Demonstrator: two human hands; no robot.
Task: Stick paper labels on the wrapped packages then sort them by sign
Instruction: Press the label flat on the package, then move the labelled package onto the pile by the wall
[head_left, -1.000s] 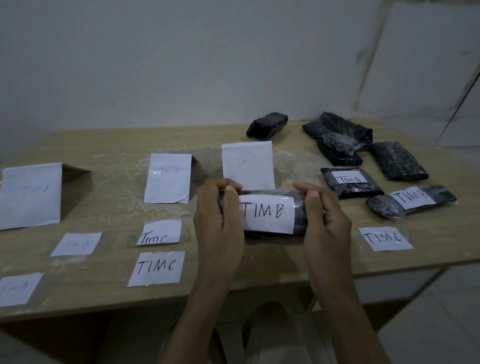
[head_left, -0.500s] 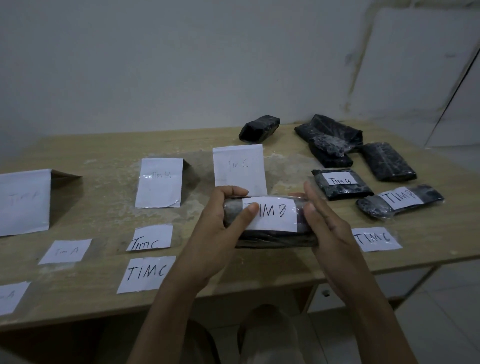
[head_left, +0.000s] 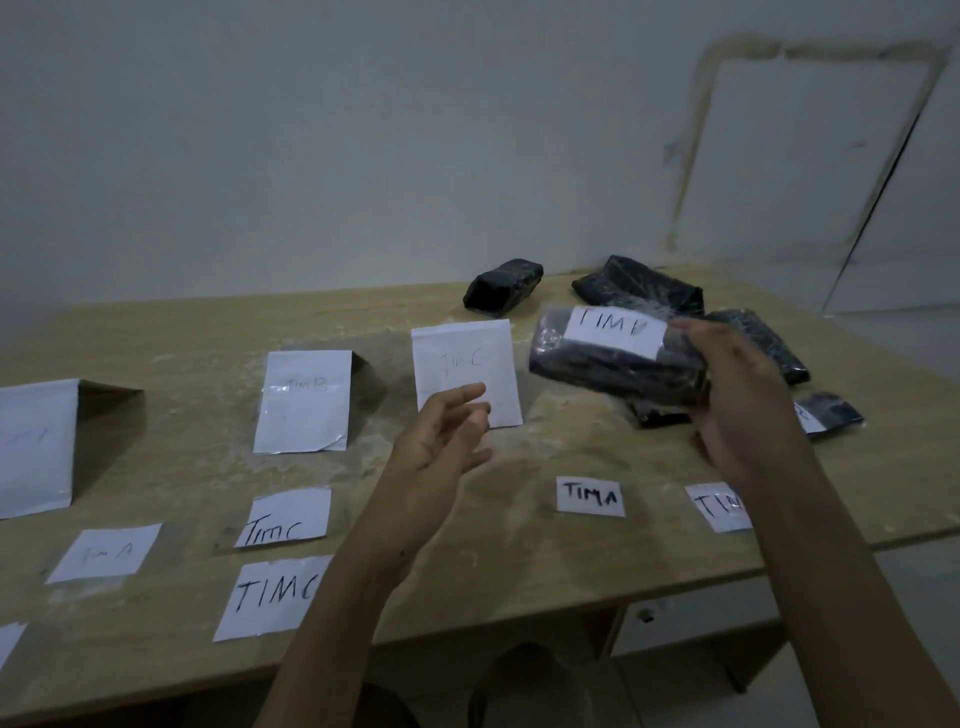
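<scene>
My right hand (head_left: 737, 400) grips a black wrapped package (head_left: 608, 364) with a white "TIM B" label, held above the table at the right. My left hand (head_left: 441, 447) hovers open in front of the standing "TIM C" sign (head_left: 465, 371) and holds nothing. A standing "TIM B" sign (head_left: 306, 400) is to the left, and a third folded sign (head_left: 34, 447) stands at the far left. Loose labels lie flat: "TIM A" (head_left: 590, 497), two "TIM C" (head_left: 284, 517), (head_left: 270, 597), another "TIM A" (head_left: 106, 552), and one partly under my right arm (head_left: 714, 506).
More black wrapped packages lie at the back right: one alone (head_left: 504, 286), a pile (head_left: 639, 288), one behind my hand (head_left: 758, 343) and a labelled one (head_left: 828, 413). The wooden table (head_left: 171, 332) ends near me; a wall stands behind.
My left hand let go of the "TIM B" package and opened. My right hand carried the package up and to the right. A "TIM A" label now shows where the package was.
</scene>
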